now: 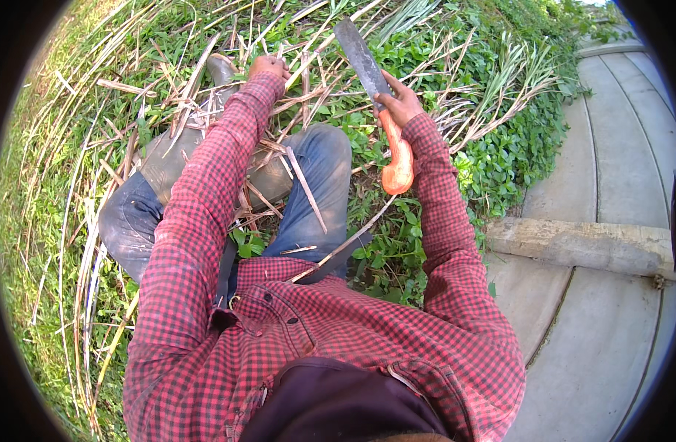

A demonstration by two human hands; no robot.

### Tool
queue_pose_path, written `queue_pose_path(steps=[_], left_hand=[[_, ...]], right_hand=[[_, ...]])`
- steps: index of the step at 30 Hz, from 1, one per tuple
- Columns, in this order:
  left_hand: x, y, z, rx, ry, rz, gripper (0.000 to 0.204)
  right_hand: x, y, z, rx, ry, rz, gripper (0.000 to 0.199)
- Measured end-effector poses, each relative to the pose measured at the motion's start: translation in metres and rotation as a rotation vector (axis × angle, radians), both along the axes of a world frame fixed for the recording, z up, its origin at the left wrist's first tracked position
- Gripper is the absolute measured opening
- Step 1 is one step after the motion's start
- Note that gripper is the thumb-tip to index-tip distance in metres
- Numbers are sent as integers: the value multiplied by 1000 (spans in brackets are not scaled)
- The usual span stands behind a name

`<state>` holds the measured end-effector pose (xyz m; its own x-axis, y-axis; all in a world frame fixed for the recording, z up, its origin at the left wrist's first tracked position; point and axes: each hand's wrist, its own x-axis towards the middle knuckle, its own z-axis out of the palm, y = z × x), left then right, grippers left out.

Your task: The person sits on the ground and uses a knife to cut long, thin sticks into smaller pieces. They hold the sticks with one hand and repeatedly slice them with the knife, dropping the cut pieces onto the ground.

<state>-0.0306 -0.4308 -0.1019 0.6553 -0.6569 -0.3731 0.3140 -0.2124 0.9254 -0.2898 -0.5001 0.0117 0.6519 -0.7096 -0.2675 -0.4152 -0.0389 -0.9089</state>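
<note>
My right hand (403, 103) is closed around the machete (361, 62) where its dark, worn blade meets the orange handle (398, 166). The blade points away and slightly left, while the curved end of the handle hangs down beside my forearm. Farther left, my left hand (270, 68) is closed in a fist at the lower end of a long pale stalk (321, 50). This stalk slants up to the right, behind the machete's tip. Cut dry pieces (306, 188) lie over my bent legs and around my boots.
Dry stalks and strips (492, 99) litter the green plants at the right, with more long ones (80, 295) at the left. Grey concrete slabs (596, 331) slope along the right side, crossed by a concrete beam (581, 243). A thin stick (345, 243) rests across my lap.
</note>
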Motion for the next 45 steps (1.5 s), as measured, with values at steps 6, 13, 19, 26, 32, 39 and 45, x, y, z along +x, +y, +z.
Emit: queue_pose_path(steps=[6,13,19,26,32,39,45], left_hand=[[84,90,-8,47,-348,158,23],[-47,236,57,425,-993,-280,44],[-87,247,53,643,-1046,-246,36],[-58,250,88,733,-1137,-198,40],[-40,277,72,582,-1219,-125,32],[-41,345,72,610,-1033,-186,32],[-54,381,50,585,-1098,-214,25]], right_hand=[[2,0,-7,-29,29,18,61],[-5,8,-11,-730,424,117,65],[-7,10,0,-643,428,196,68],[4,-6,75,-932,35,113,68],[5,11,45,-80,-145,107,53],[5,4,0,-142,-132,-18,35],[41,-36,16,312,-122,3,33]])
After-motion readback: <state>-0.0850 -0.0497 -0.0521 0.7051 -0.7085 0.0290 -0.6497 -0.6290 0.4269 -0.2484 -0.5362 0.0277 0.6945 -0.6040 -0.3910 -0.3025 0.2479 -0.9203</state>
